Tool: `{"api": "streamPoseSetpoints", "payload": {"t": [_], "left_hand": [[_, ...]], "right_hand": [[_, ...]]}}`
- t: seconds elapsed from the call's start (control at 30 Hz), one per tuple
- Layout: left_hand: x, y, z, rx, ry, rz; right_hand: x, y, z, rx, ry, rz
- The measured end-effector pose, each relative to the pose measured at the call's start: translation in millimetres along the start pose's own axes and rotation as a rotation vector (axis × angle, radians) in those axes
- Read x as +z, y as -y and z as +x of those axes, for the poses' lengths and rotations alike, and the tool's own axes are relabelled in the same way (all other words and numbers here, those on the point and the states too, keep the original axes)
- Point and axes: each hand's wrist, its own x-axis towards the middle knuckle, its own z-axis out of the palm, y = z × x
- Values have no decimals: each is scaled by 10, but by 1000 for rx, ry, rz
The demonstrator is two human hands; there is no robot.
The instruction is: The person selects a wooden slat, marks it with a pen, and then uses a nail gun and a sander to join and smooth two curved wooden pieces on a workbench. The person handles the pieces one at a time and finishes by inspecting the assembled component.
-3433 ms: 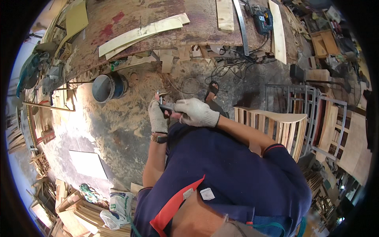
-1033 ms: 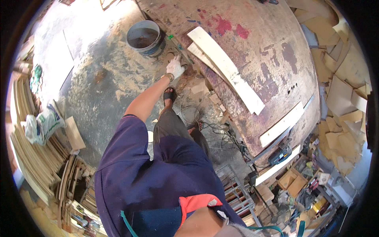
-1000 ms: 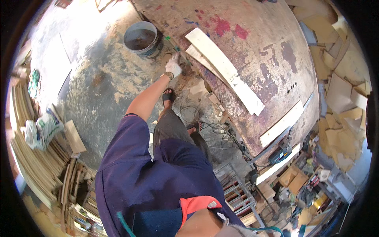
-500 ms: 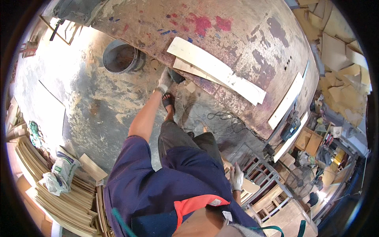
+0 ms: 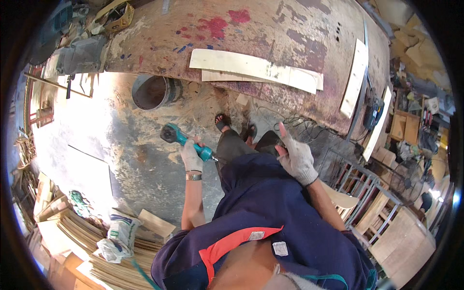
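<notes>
My gloved left hand (image 5: 192,155) is closed around a teal and black cordless drill (image 5: 180,137), held above the floor beside my trouser leg. Its black end points away to the left, and a thin metal bit sticks out at the right. In front of my lap, my gloved right hand (image 5: 296,157) is raised with the index finger stretched out and the thumb apart. The other fingers are partly hidden; I see nothing held there. Beyond both hands, two pale wooden strips (image 5: 251,64) overlap near the front edge of the stained worktable (image 5: 159,53).
A grey bucket (image 5: 162,92) stands on the floor by the table. Another pale strip (image 5: 354,77) lies at the table's right end, near a dark power tool (image 5: 373,113). Cables (image 5: 285,117) trail underneath. Stacked boards (image 5: 82,237) and a metal rack (image 5: 357,186) flank me.
My left hand has come back from the table edge, bringing the drill into full view. My right hand has risen from beside my hip to in front of my lap. The view has shifted.
</notes>
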Motion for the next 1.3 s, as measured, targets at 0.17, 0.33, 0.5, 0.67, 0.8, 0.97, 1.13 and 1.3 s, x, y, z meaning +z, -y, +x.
{"api": "streamPoseSetpoints", "payload": {"t": [0.17, 0.33, 0.5, 0.67, 0.8, 0.97, 1.13, 1.3], "left_hand": [[662, -989, -846, 343, 375, -201], [1427, -1810, -1756, 554, 1152, -516], [2016, -1869, -2576, 655, 1417, -374], [2430, -1797, -3093, 591, 1511, -145], [2958, -1892, -3233, 359, 1890, 167], [3766, -580, -3045, 595, 1831, 191], [4031, 617, -2667, 362, 1247, 528], [3966, 687, -1139, 1328, 977, 1675]], "right_hand": [[-287, 403, 329, -277, 8, 116], [-653, 647, 499, -508, -139, 224], [-1102, 498, 502, -679, -411, 380], [-1444, 174, 326, -713, -380, 538], [-1732, -151, 129, -746, -421, 665], [-2065, -1235, -33, -492, -215, 888], [-1690, -2020, -100, 239, -330, 1035], [-1136, -2748, -82, 580, -367, 598]]}}
